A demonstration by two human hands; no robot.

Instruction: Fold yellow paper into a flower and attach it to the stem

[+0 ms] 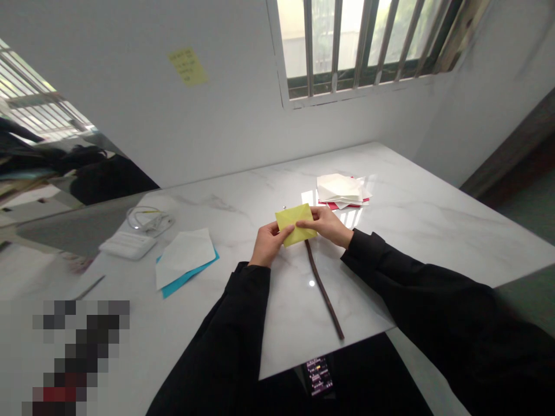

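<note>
I hold a folded yellow paper (296, 223) just above the white marble table (411, 231), near its middle. My left hand (267, 244) pinches the paper's left edge with thumb on top. My right hand (327, 225) grips the right side, fingers pressed along the upper fold. Both arms wear black sleeves. A thin dark stick (323, 289) lies on the table below the paper and runs toward the near edge.
A stack of white and red papers (341, 190) lies behind my hands. At left are a white sheet over a blue sheet (184, 263), a white box (128, 244) and a coiled cable (147, 218). A phone (318, 375) rests in my lap. A yellow note (188, 66) sticks to the wall.
</note>
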